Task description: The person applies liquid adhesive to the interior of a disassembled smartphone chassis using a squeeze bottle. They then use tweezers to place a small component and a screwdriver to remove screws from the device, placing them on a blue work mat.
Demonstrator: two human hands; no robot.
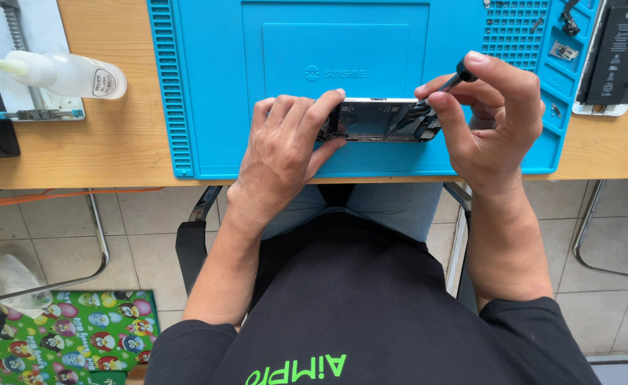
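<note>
Right hand fingers pinched around thin black screwdriver, tip down inside opened phone. Left hand fingers clamped on phone's left end, pressing it flat. Phone lay on near edge of blue work mat, mat on wooden desk. Squeeze bottle lay far left; battery sat far right.
</note>
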